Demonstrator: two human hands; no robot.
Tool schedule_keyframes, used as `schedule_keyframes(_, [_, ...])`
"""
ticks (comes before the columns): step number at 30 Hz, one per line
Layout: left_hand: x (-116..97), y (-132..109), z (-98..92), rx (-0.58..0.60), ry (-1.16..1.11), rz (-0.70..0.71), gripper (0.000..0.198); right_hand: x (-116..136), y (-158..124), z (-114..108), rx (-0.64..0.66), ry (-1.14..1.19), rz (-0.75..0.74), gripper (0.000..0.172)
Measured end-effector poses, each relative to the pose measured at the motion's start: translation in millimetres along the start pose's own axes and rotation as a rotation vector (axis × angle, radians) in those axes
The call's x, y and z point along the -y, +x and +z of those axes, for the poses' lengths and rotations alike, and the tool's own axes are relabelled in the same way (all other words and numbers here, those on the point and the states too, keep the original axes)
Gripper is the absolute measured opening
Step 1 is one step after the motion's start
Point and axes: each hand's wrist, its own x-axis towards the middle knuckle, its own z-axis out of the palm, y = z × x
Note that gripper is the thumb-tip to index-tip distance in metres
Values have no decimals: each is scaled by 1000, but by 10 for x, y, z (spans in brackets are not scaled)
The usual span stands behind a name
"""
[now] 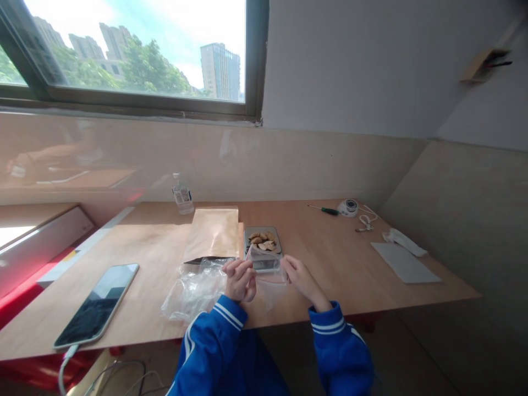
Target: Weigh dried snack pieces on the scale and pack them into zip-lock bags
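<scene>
Beside crumpled plastic [190,294] (scale [276,234] beyond), left hand [240,279] and right hand [298,275] pinch a bag [269,284].

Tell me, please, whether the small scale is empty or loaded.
Loaded: several brown pieces lie on the scale, beyond the clear bag between the left hand and the right hand.

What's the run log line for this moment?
left hand: holding clear bag; right hand: holding same bag; scale: bearing brown pieces; paper pouch: left of scale
</scene>
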Motion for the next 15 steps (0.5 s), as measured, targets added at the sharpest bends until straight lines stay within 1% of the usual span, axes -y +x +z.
schedule_keyframes(3, [22,-1,5,30,30,20,11,-115,131,57,-181,-183,-180,22])
schedule_keyframes(4, [26,-5,9,38,36,22,11,-147,178,87,-218,-272,-244,22])
schedule_keyframes(6, [30,-22,20,61,39,18,12,-197,263,155,-228,-467,-332,33])
schedule_keyframes(8, [25,-45,30,87,39,1,12,-227,330,217,-189,-639,-351,41])
schedule_keyframes(10, [12,-58,36,110,36,-25,12,-236,374,262,-165,-751,-328,42])
schedule_keyframes(13, [-13,-41,30,118,26,-63,12,-225,405,287,-174,-825,-305,40])
schedule_keyframes(15, [-29,-8,17,111,17,-63,12,-216,412,284,-181,-838,-322,38])
